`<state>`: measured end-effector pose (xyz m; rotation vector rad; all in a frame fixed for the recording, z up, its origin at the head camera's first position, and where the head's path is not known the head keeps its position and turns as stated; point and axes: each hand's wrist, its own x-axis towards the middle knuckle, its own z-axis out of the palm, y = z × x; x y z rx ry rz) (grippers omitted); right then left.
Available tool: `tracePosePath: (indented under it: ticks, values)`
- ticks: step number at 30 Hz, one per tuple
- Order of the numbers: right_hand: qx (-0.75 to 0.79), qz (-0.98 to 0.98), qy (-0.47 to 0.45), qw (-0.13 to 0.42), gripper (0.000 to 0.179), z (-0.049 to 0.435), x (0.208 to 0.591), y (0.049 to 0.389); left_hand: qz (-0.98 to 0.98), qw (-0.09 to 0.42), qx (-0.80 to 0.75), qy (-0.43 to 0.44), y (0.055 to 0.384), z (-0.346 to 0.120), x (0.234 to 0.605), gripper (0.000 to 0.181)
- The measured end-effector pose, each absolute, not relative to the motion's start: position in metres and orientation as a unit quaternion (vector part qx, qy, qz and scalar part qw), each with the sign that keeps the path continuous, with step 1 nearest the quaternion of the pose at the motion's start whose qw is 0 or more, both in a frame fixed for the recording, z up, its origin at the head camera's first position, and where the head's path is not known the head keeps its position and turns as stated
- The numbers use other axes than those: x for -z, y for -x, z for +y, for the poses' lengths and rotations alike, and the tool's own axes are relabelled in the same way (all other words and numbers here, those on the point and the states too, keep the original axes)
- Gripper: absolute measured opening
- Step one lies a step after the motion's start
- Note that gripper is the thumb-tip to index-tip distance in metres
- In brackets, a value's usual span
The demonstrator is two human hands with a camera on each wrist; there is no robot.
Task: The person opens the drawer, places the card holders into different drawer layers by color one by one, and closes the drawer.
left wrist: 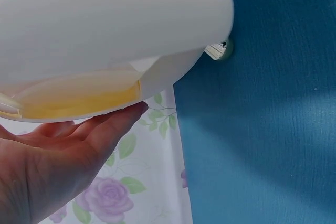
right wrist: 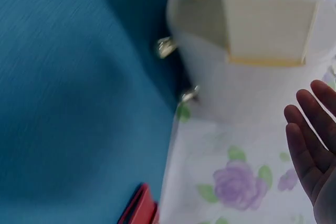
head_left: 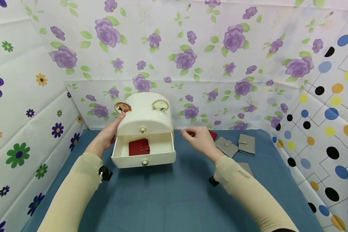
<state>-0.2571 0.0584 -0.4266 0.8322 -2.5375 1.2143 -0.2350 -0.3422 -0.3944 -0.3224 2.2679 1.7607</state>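
A small white drawer chest (head_left: 146, 112) with a rounded top and two gold-rimmed discs stands left of the table's middle. Its lower drawer (head_left: 159, 158) is pulled out, and a red wallet (head_left: 137, 147) with a strap lies inside. At the chest's left side, my left hand (head_left: 105, 135) rests against it; the left wrist view shows the fingers (left wrist: 113, 129) fairly straight along its edge. My right hand (head_left: 201, 140) hovers to the right of the chest, apart from it. It holds nothing, and its fingers (right wrist: 310, 140) look extended in the right wrist view.
Behind the right hand a second red wallet (head_left: 212, 134) shows partly. Two grey wallets (head_left: 226, 146) lie at the right rear of the blue table (head_left: 168, 203), and another grey piece (head_left: 246, 167) is partly hidden by the right sleeve. Patterned cloth walls (head_left: 191, 74) enclose the back and sides.
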Motion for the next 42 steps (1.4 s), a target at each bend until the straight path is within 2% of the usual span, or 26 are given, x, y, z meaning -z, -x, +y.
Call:
tracePosePath:
  ticks: [10,18,23,30,38,42]
  values:
    - [-0.334,-0.902,-0.261,0.083,0.031,0.094,0.452,0.275,0.778,0.132,-0.605,0.106,0.234,-0.343,0.393,0.101]
    - [-0.290,-0.929,-0.223,0.058,0.029,0.120,0.464,0.289,0.776,0.132,-0.608,0.107,0.234,-0.343,0.394,0.098]
    - [-0.265,-0.945,-0.191,0.019,0.033,0.133,0.472,0.299,0.772,0.134,-0.611,0.108,0.235,-0.343,0.393,0.097]
    - [-0.221,-0.958,-0.179,-0.046,0.064,0.139,0.484,0.308,0.773,0.133,-0.611,0.106,0.235,-0.343,0.395,0.097]
    - [-0.157,-0.968,-0.186,-0.066,0.096,0.132,0.496,0.313,0.775,0.131,-0.609,0.106,0.233,-0.343,0.394,0.101]
    - [-0.139,-0.970,-0.180,-0.081,0.106,0.129,0.503,0.317,0.777,0.135,-0.606,0.106,0.233,-0.343,0.394,0.100]
